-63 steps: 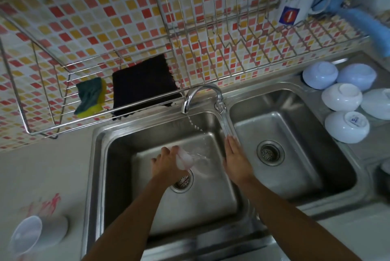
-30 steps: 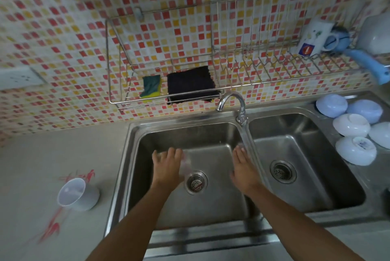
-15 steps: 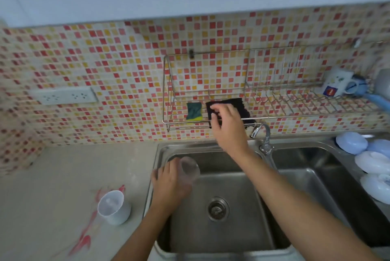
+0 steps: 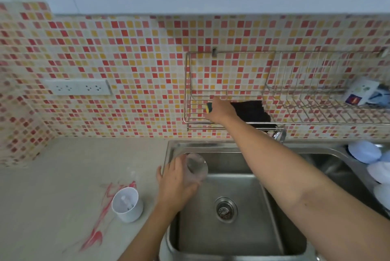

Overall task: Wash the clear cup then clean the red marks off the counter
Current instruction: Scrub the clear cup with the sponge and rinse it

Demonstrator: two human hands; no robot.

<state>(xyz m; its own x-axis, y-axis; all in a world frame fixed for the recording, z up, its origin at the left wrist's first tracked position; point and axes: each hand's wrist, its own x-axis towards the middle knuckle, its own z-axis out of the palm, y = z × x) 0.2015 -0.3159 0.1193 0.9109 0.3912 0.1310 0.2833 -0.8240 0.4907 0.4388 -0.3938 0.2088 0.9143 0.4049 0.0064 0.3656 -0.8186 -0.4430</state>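
- The red marks [image 4: 99,218] are smeared on the counter [image 4: 52,186], around a white cup [image 4: 126,203].
- The left hand [image 4: 175,182] wraps around the clear cup [image 4: 196,169] and holds it tipped over the left edge of the sink [image 4: 232,229].
- The cup looks light and thin, maybe wet and slippery. Holding it round the middle seems safest.
- The right hand [image 4: 220,110] reaches into the wire rack [image 4: 295,117] and grips the sponge [image 4: 209,107], which looks soft and squishy.
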